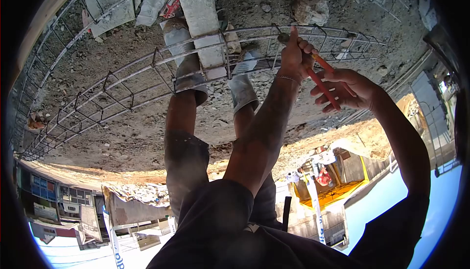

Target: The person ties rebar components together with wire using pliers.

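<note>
Head view: downward past both arms, with ground toward the top edge and upside-down surroundings toward the bottom.
Left hand (pixel 296 58): closed around the head end of a red-handled tool (pixel 322 88), one digit stretched out past it; thin bracelet (pixel 286 78) at the wrist.
Right hand (pixel 352 90): fingers spread, not clenched, thumb across one handle; firmness of contact impossible to tell.
Red-handled tool: between the two hands, head end at the left, handles parted and slanting toward the right palm; working end mostly hidden by the left hand.
Rebar cage (pixel 226 54): long, curved by the lens, running behind the left hand and crossing in front of both lower legs; touch between tool and bars impossible to tell.
Boots: left one (pixel 181 76) and right one (pixel 244 88), pale and dusty, on either side of the cage's middle stretch.
Concrete block (pixel 200 12): long and pale, reaching under the cage between the boots.
Stone (pixel 312 11): rough, just beyond the left hand.
Red wrapper (pixel 171 8): beside the block, near pale plastic.
Ground (pixel 117 146): bare, dusty, strewn with small rubble.
Farther off: yellow frame (pixel 333 193), low buildings, bright sky.
</note>
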`<action>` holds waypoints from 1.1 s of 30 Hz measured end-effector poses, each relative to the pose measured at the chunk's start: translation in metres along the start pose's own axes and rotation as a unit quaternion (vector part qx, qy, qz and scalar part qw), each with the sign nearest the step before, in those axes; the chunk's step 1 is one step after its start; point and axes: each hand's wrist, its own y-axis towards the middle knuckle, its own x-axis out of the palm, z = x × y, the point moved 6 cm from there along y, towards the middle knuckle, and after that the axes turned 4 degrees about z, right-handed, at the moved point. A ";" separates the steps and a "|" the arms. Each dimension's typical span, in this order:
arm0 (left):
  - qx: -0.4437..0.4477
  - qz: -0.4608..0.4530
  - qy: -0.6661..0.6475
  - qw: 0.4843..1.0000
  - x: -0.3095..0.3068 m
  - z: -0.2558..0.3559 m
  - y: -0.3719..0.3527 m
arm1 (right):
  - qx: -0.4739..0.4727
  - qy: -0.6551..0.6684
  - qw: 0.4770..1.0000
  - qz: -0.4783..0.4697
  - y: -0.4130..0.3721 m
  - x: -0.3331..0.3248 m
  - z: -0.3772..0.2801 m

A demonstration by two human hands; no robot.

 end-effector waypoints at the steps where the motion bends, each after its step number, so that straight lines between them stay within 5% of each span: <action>1: 0.004 -0.029 -0.028 0.999 0.001 0.002 0.002 | -0.024 0.100 0.993 -0.060 0.001 0.007 -0.002; 3: 0.003 -0.050 -0.053 0.997 -0.002 0.002 0.006 | -0.001 0.061 0.995 -0.075 0.009 0.008 -0.005; 5: -0.004 -0.088 -0.106 0.990 0.003 0.000 0.005 | 0.011 -0.210 0.977 0.033 0.009 -0.005 -0.014; 6: -0.003 -0.089 -0.105 0.991 0.009 -0.001 0.002 | 0.003 -0.388 0.916 0.103 0.007 -0.005 -0.024; 7: -0.026 -0.054 -0.129 0.990 0.012 -0.008 0.001 | 0.003 -0.387 0.917 0.102 0.010 -0.013 -0.016; 8: -0.049 -0.018 -0.154 0.987 0.012 -0.015 0.000 | -0.191 -0.586 0.761 0.203 0.005 -0.016 -0.036; 9: -0.049 -0.016 -0.154 0.987 0.013 -0.017 0.000 | -0.365 -0.720 0.519 0.281 -0.008 -0.004 -0.047; 10: -0.008 0.040 -0.081 0.996 0.010 -0.012 0.002 | -0.370 -0.728 0.498 0.293 -0.010 -0.008 -0.042; 13: 0.020 0.148 0.018 0.989 0.010 -0.004 0.000 | -0.263 -0.714 0.553 0.340 -0.004 -0.005 -0.028; 17: 0.002 0.192 0.030 0.981 -0.003 -0.004 0.006 | -0.345 -0.692 0.525 0.356 -0.014 0.008 -0.026; 19: 0.008 0.028 0.003 1.000 -0.001 -0.001 0.007 | -0.158 -0.546 0.802 0.181 -0.004 -0.002 -0.032; 20: 0.007 -0.001 -0.009 1.000 0.000 -0.001 0.008 | -0.027 -0.419 0.899 0.120 0.001 -0.010 -0.025; 22: 0.000 -0.019 -0.018 1.000 0.000 -0.001 0.012 | 0.013 -0.017 0.995 0.094 0.003 -0.010 -0.008; 27: -0.006 -0.017 -0.022 1.000 -0.004 -0.003 0.009 | 0.002 -0.102 0.995 0.003 0.015 -0.003 -0.008; 29: -0.030 0.026 -0.052 0.998 0.001 -0.013 0.013 | -0.039 -0.417 0.901 0.115 0.010 -0.015 -0.025; 30: -0.034 0.028 -0.059 0.997 0.003 -0.018 0.017 | -0.062 -0.457 0.873 0.160 0.004 -0.016 -0.035; 31: -0.035 0.029 -0.060 0.997 0.004 -0.022 0.021 | -0.223 -0.599 0.741 0.208 0.019 -0.033 -0.033; 33: 0.000 0.072 -0.051 0.996 0.004 -0.022 0.028 | -0.231 -0.615 0.724 0.211 0.032 -0.052 -0.029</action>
